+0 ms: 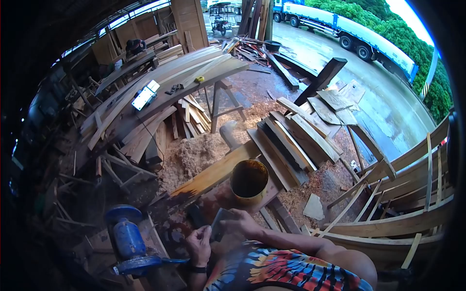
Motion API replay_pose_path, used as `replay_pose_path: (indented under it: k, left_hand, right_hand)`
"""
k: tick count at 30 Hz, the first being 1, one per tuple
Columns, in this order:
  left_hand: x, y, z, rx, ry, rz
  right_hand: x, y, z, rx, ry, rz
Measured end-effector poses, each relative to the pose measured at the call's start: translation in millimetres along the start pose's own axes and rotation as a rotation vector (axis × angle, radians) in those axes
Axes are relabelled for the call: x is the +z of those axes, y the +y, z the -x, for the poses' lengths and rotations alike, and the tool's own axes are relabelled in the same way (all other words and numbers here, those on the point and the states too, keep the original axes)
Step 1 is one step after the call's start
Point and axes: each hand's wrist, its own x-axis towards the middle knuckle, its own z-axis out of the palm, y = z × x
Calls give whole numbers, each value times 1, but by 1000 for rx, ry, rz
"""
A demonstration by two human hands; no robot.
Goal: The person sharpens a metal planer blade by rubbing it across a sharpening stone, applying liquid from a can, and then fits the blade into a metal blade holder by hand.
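A flat grey rectangular piece point(221, 221) is held up between my two hands, close to my body. My left hand point(198, 247), with a dark band at the wrist, pinches its lower left edge. On the other side, the fingers of my right hand point(241, 224) are closed around it, partly blurred. Just beyond stands a round bucket point(248, 196) with a stained, dark inside. To my left is a blue bench grinder point(130, 240). A dark block point(196, 216) lies near my left hand.
Stacked boards point(291, 140) lie to the right of the bucket, and a wooden frame with ribs point(403, 218) curves along the right. Sawdust point(194, 155) covers the ground ahead. A long plank table point(194, 77) holds a bright device point(145, 95). Another person point(136, 46) is far back.
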Motion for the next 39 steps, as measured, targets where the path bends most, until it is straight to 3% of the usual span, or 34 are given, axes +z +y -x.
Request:
replay_pose_path:
  k: [17,31,39]
  left_hand:
    - [6,15,5,62,-66,-317]
    - [4,-10,11,-92,-113,95]
    - [5,-7,13,-56,-60,-39]
  right_hand:
    - [-9,3,7,21,38,-17]
    - [-6,1,13,46,-79,55]
    - [-5,-3,14,73,-98,70]
